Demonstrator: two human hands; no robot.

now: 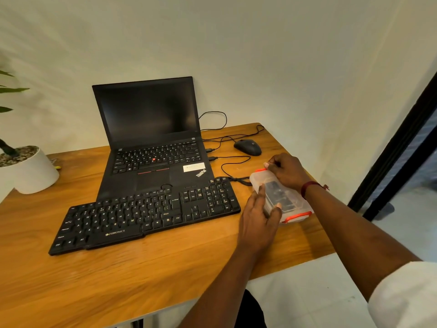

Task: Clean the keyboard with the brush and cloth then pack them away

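Note:
A black keyboard point(146, 214) lies on the wooden table point(118, 275) in front of a laptop. To its right stands a clear plastic box point(287, 200) with orange clips; dark items show through its lid. My left hand point(259, 218) grips the box's near left side. My right hand point(287, 171) rests on the box's far end, fingers at the far orange clip point(260, 170). The near clip point(296, 217) looks fastened. No brush or cloth is plainly visible outside the box.
An open black laptop point(151, 143) sits behind the keyboard. A black mouse point(247, 147) and loose cables point(234, 162) lie at the back right. A white plant pot point(30, 171) stands at the left. The table's right edge runs close beside the box.

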